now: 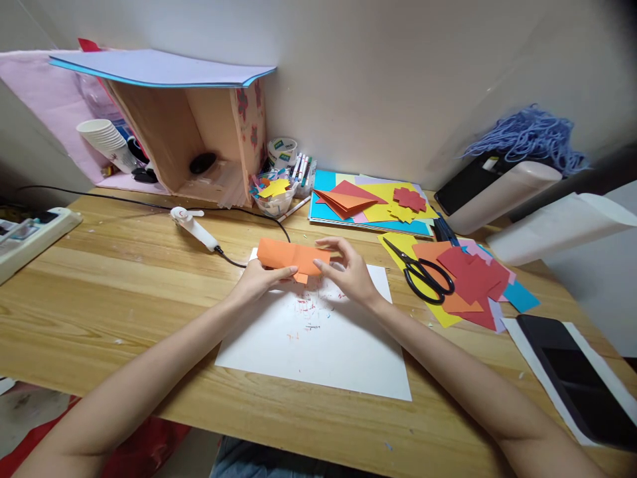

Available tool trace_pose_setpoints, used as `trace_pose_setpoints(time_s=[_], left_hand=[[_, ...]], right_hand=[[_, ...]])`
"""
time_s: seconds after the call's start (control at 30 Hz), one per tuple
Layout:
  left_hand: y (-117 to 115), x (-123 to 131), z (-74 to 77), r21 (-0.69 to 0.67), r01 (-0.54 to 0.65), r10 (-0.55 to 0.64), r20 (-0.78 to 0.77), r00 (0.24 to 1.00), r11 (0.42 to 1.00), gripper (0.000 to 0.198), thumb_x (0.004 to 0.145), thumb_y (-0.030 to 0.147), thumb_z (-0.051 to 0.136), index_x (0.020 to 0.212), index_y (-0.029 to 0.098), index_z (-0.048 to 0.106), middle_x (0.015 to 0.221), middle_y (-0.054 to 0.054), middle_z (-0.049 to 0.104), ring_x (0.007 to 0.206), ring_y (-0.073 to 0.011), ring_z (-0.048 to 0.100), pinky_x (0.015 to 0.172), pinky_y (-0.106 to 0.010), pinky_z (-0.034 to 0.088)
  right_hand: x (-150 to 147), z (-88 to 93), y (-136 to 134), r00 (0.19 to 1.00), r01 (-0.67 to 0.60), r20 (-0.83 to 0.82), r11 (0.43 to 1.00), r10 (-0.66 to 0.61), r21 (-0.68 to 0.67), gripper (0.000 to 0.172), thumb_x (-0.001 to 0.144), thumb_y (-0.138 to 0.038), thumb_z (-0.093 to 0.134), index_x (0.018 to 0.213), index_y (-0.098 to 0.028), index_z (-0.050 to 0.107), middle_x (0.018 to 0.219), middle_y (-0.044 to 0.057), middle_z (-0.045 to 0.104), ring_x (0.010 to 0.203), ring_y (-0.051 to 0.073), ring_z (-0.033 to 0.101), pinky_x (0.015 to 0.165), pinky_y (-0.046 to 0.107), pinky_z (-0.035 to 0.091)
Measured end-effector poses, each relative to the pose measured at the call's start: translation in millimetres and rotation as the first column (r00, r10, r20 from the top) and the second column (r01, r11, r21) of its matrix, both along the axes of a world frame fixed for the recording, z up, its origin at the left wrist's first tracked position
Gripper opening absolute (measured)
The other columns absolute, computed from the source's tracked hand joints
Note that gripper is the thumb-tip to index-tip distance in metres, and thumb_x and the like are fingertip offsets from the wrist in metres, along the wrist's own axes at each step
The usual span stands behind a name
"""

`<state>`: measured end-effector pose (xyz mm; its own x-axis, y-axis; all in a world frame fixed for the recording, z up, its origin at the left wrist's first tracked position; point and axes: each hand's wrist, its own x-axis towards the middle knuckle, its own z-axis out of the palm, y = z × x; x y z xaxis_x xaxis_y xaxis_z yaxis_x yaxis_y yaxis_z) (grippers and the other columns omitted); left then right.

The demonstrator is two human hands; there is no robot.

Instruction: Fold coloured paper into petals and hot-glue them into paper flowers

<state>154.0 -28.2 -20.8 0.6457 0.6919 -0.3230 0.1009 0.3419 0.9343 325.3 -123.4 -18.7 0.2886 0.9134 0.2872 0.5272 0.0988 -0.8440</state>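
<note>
Between my two hands is a piece of folded orange paper (286, 252), held up over a white sheet (318, 358) speckled with coloured marks. My left hand (261, 280) grips its lower left part, thumb across the front. At its right end, my right hand (348, 269) pinches it between thumb and fingers. A small orange tab juts out below its lower edge. Black-handled scissors (423, 275) lie to the right, on coloured paper pieces (470, 282).
Behind my left hand lies a white hot glue gun (194, 229) with a black cord. An open cardboard box (209, 123) stands at the back. Paper shapes rest on a stack of coloured sheets (323, 211). A dark phone (572, 372) lies near the right edge.
</note>
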Motion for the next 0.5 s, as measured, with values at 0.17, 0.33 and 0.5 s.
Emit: trace_pose_setpoints(time_s=[0.17,0.33,0.5], left_hand=[[-2.6,1.1,2.7,-0.075,-0.016,0.024,0.116,0.993,0.997,0.053,0.059,0.029,0.074,0.107,0.013,0.058,0.105,-0.012,0.064,0.092,-0.0228,0.061,0.082,-0.035,0.049],[-2.7,1.3,3.7,-0.031,0.024,-0.02,0.116,0.993,0.999,0.051,0.06,0.028,0.073,0.106,0.012,0.058,0.104,-0.012,0.064,0.091,-0.0223,0.061,0.081,-0.034,0.048],[2.4,-0.7,4.5,0.192,0.051,-0.035,-0.083,0.996,0.98,0.045,0.056,0.029,0.074,0.094,0.01,0.061,0.095,-0.012,0.067,0.087,-0.023,0.062,0.075,-0.031,0.049]], right_hand=[[4.1,-6.6,-0.6,0.887,-0.214,0.451,0.953,0.098,0.214,0.026,0.068,-0.038,0.067,0.091,-0.026,0.064,0.115,0.007,0.049,0.108,0.024,0.046,0.09,0.042,0.038],[3.8,-9.5,-1.0,0.849,-0.239,0.524,0.934,0.069,0.264,0.008,0.074,-0.033,0.063,0.079,-0.028,0.067,0.105,0.004,0.056,0.102,0.021,0.048,0.093,0.042,0.035],[1.7,-1.0,-0.7,0.971,-0.122,0.222,0.981,0.086,0.151,0.04,0.069,-0.043,0.065,0.104,-0.026,0.057,0.119,0.007,0.049,0.111,0.024,0.045,0.093,0.042,0.037]])
